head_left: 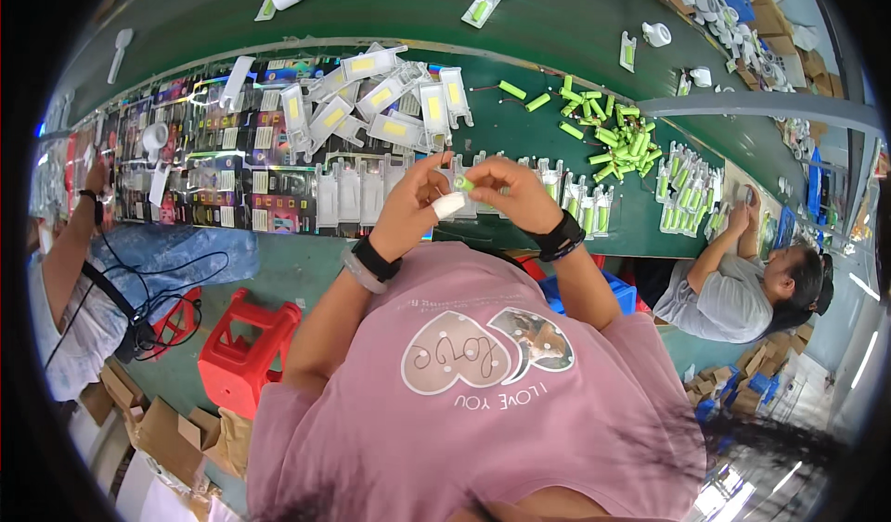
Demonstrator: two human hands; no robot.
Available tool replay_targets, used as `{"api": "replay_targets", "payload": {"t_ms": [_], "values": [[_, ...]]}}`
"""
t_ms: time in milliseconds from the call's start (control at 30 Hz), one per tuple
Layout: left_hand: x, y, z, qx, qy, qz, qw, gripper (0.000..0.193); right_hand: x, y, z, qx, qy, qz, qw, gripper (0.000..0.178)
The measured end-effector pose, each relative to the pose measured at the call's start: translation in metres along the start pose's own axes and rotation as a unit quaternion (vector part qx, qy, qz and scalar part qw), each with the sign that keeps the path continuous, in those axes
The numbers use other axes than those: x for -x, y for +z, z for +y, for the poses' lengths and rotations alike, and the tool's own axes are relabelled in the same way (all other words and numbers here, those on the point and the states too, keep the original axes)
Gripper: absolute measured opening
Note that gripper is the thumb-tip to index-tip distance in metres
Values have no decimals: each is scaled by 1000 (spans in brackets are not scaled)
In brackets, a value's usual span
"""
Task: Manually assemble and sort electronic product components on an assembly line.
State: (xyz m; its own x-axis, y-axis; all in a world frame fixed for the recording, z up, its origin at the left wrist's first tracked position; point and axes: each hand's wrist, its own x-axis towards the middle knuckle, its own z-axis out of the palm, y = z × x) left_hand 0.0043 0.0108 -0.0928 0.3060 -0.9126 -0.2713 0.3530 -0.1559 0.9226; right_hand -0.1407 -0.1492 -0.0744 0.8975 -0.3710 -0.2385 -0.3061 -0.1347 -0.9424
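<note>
My left hand point(413, 202) and my right hand point(509, 195) meet in front of me over the edge of the green workbench point(520, 132). Together they pinch a small green cylindrical battery point(461, 183) between the fingertips. A white wrap covers one finger of my left hand. Each wrist has a dark band. Just beyond my hands stand white plastic housings point(357, 193) in a row. To the right lies a loose heap of green batteries point(617, 132).
White housings with yellow panels point(371, 104) lie piled further back. Filled housings point(687, 188) stand at the right. Colourful packaging cards point(204, 169) cover the left bench. One person sits at the left point(74, 271), another at the right point(742, 290). A red stool point(246, 346) stands below.
</note>
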Motion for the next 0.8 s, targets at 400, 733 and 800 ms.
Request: {"api": "replay_targets", "payload": {"t_ms": [400, 733, 800], "values": [[-1, 7, -26, -254, -21, 51, 966, 19, 29, 60, 19, -193, 109, 44, 974, 30], [-6, -5, -19, 22, -128, -2, 992, 7, 38, 59, 25, -222, 188, -17, 957, 28], [-6, -3, -12, 30, -136, -10, 990, 6, 39, 69, 15, -236, 90, 9, 968, 23]]}}
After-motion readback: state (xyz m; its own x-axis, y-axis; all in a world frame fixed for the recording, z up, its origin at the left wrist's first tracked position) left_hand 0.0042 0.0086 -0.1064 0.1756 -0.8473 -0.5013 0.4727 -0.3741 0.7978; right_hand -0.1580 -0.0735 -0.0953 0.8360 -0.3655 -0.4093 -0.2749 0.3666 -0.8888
